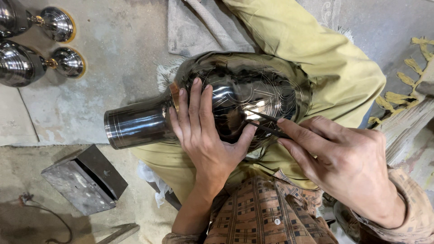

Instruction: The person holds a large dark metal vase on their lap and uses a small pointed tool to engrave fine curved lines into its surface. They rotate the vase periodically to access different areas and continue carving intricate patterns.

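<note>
Sideways across the lap, a dark polished metal vase (235, 97) is laid on the olive-green trousers (316, 58), its cylindrical neck (135, 123) pointed toward the person's left, over the concrete floor (122, 49). Fine engraved lines are seen on the bulging body. The left hand (203, 131) is spread flat and open over the belly of the vase, fingers extended and the thumb pressed against the lower curve, so the vase is steadied rather than grasped. The right hand (343, 162) is closed on a thin dark engraving tool (262, 123), pinched between thumb and fingers, with its tip set against the engraved surface just beside the left thumb. Two similar shiny vessels (40, 49) are laid on the floor, well apart. A grey metal box (83, 180) is seen nearer, below the neck.
</note>
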